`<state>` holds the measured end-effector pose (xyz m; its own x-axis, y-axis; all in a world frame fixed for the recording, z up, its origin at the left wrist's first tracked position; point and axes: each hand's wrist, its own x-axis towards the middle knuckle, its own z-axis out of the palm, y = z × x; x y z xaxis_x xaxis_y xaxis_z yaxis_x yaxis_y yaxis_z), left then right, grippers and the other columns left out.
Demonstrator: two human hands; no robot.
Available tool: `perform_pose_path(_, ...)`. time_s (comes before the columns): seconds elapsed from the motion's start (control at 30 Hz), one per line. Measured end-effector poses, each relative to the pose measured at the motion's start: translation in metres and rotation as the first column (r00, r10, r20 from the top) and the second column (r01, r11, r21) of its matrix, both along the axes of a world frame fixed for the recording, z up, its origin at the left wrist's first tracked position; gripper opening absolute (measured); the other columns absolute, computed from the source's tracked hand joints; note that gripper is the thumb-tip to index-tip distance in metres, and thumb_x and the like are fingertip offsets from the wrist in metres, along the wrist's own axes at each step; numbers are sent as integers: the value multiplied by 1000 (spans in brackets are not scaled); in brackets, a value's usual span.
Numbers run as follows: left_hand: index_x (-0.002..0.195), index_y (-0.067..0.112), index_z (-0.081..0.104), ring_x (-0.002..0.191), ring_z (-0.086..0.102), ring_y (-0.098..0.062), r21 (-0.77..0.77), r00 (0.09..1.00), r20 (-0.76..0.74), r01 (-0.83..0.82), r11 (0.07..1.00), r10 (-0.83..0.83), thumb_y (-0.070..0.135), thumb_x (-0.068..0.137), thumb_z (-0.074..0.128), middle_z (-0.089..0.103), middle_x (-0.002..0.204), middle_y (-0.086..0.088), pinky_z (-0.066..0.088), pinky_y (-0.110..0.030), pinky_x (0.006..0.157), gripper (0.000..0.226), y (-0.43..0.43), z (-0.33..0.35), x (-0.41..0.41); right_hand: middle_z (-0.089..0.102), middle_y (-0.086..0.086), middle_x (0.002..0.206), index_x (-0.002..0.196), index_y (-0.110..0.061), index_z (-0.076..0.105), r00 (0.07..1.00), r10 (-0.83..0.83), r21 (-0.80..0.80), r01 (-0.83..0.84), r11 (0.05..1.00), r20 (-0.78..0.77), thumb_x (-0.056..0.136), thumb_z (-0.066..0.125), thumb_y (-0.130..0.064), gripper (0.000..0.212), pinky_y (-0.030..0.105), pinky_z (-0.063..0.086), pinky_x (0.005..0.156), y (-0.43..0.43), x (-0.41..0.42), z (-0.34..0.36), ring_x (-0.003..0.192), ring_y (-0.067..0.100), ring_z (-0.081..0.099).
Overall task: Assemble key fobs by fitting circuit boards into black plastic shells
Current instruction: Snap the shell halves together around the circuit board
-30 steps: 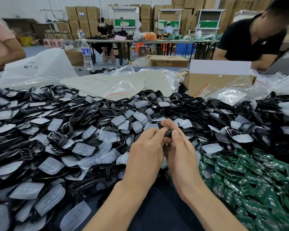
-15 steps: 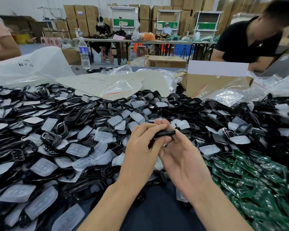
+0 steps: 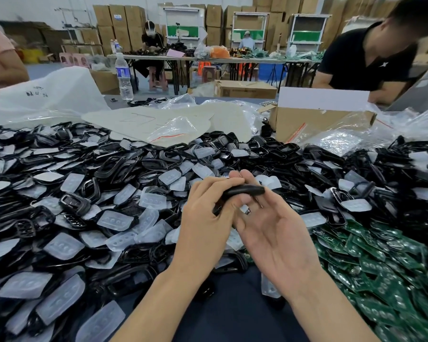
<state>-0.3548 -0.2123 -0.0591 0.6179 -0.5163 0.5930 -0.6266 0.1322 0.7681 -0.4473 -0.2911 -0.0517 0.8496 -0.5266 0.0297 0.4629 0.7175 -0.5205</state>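
Left hand (image 3: 208,218) pinches black shell (image 3: 244,191) edge-on, dead centre. Right hand (image 3: 274,235) lies palm up, fingers loose, apparently touching the shell's far side. Circuit boards (image 3: 381,262) heaped at 4 o'clock, loose shells (image 3: 79,206) at 9.

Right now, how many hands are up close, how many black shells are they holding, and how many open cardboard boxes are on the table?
Hands: 2 (left hand, right hand)
Held black shell: 1
Open cardboard box: 1
Total: 4
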Motion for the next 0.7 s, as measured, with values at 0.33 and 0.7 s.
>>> perform_pose_path(0.33,94,20,74,78,71,-14,-157,774,-558,256,954,-299,33,101,57,75,91,-1,61,-34,71,23,5,9,13,70,-6,126,126,-36,66,929,-346,-720,151,678,-132,94,59,-46,34,30,58,83,7,3,-9,104,24,72)
perform_pose_path(0.7,82,29,60,54,44,-13,-40,814,-540,232,972,-217,36,108,35,42,52,7,45,-23,56,37,5,10,5,72,8,86,108,-18,57,911,-375,-740,132,659,-172,92,47,-63,49,22,51,68,7,4,-17,78,17,66)
